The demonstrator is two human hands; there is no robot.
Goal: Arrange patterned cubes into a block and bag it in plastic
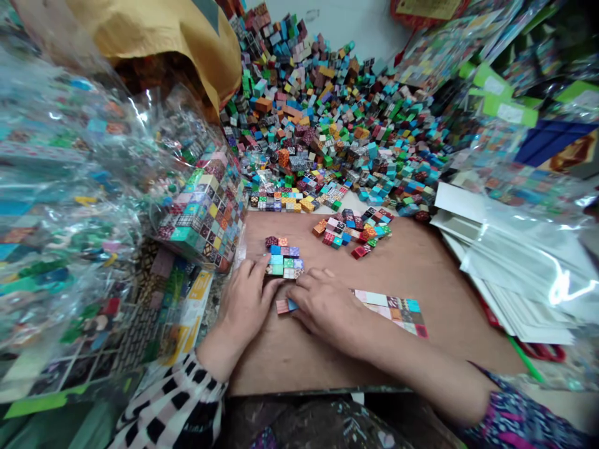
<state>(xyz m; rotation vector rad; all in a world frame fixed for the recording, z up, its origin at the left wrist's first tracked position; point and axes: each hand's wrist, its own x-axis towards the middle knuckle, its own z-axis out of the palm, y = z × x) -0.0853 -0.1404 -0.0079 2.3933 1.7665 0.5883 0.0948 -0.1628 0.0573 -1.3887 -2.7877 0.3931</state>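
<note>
A small block of patterned cubes (284, 265), mostly blue, green and white on top, lies on a brown board (374, 368). My left hand (246, 299) grips its left side, index finger along the edge and thumb at the near corner. Just in front of that block, my right hand (327, 305) has its fingers bent down onto a short row of cubes. A pinkish cube (282, 307) and a bit of blue show at the row's left end; the fingers hide the rest. Partly behind the right wrist lies a flat rectangle of cubes (395, 308) in white, pink, orange and teal.
Loose cubes (360, 231) are scattered on the board's far part. Behind it rises a big heap of coloured cubes (327, 125). Clear bags (93, 187) and a wrapped cube block (206, 212) crowd the left. White cards (505, 274) are stacked at the right.
</note>
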